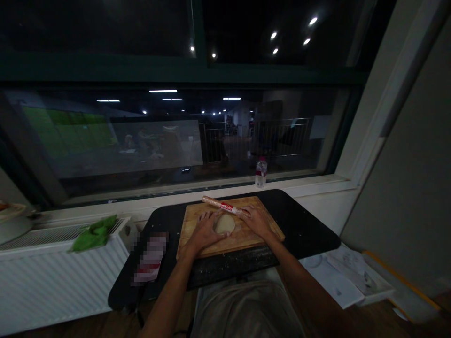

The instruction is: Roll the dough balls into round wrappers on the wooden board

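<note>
Wood, plastic, cloth, metal, glass

Cutting board (186, 232): wood, visible grain, low sheen. Rolling pin (227, 207): wood-like, in glossy plastic wrap with red print. Dough disc (224, 224): smooth, matt. Table (306, 227): black, smooth, faint gloss, pale flecks along the near edge. Bottle (260, 173), far: clear glossy plastic. Window (229, 110), far: reflective glass. Sill (158, 202), far: smooth white paint. Radiator (59, 281), left: white painted metal, ribbed front. Rag (93, 234) on it: green cloth, rumpled, matt. Garment (246, 310), near: matt cloth, creased. Floor (100, 325), near left: wood-look, dull
</note>
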The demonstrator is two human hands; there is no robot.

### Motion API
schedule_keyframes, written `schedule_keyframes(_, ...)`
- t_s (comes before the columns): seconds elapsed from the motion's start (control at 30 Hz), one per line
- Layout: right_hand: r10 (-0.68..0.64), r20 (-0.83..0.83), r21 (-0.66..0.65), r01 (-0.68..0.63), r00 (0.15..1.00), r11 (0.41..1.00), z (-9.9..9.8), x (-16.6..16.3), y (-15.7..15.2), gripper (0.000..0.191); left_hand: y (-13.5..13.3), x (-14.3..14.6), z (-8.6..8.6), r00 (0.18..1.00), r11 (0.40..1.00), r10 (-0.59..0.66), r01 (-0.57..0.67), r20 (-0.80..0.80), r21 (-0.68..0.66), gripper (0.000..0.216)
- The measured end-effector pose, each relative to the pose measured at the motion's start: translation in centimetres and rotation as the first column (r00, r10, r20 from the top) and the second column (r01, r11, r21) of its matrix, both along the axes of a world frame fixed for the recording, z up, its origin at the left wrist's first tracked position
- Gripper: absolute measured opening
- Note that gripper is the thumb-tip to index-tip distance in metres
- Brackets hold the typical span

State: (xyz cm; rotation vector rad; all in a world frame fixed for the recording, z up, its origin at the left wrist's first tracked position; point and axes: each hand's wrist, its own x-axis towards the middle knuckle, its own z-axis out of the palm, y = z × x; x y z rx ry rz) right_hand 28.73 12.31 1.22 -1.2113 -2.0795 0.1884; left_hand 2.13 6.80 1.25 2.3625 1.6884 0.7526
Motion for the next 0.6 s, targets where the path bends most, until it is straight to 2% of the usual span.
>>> schedule_keyframes(0.33,0.013,-0.034,-0.023,-0.013,0.999,1.0,0.35,-0.07,-0.34,0.031,-0.69,-0.11,0.44,0.995,0.998,-0.051,0.054,0.083,-0.03,0.082)
schedule_keyframes(0.4,0.009,-0.048,-0.032,-0.011,0.999,0.999,0.45,-0.11,-0.39,0.031,-0.64,-0.03,0.48,0.993,0.999,-0.041,0.043,0.109,-0.014,0.073)
schedule_keyframes(0.5,0.02,-0.047,-0.031,-0.021,0.999,0.999,0.55,-0.16,-0.43,0.03,-0.39,-0.05,0.64,0.982,0.99,0.065,-0.087,0.178,0.115,0.044)
schedule_keyframes(0.6,0.04,-0.042,-0.027,-0.041,0.998,0.999,0.49,-0.21,-0.39,0.028,-0.25,-0.29,0.88,0.941,0.925,0.258,-0.306,0.219,0.225,0.036)
